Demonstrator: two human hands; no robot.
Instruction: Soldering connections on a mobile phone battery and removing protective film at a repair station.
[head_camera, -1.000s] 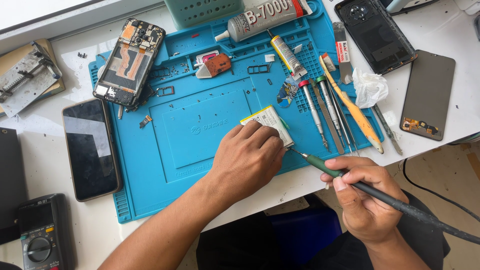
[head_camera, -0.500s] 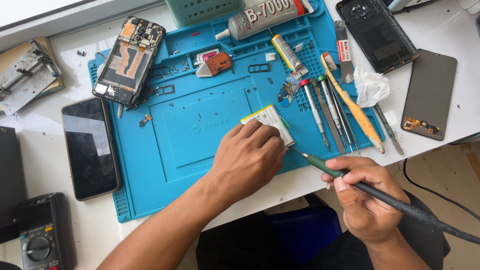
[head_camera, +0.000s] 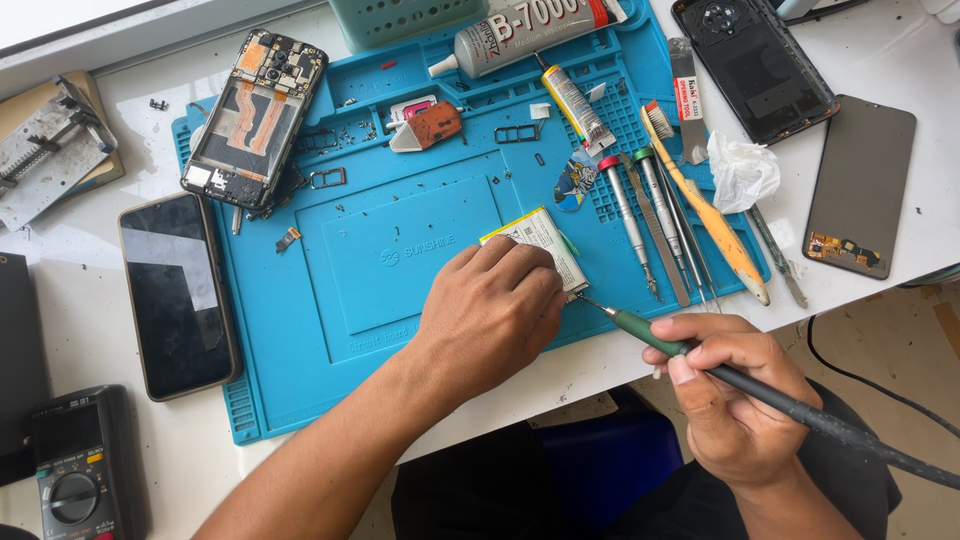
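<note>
R hand (head_camera: 735, 405) grips soldering iron (head_camera: 700, 362), tip up-left at battery (head_camera: 545, 240); L hand (head_camera: 490, 315) pins battery.

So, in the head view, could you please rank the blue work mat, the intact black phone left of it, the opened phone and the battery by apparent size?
1. Blue work mat, by far the largest.
2. Intact black phone.
3. Opened phone, slightly smaller, though close.
4. Battery, smallest, though the left hand covers part of it.
</note>
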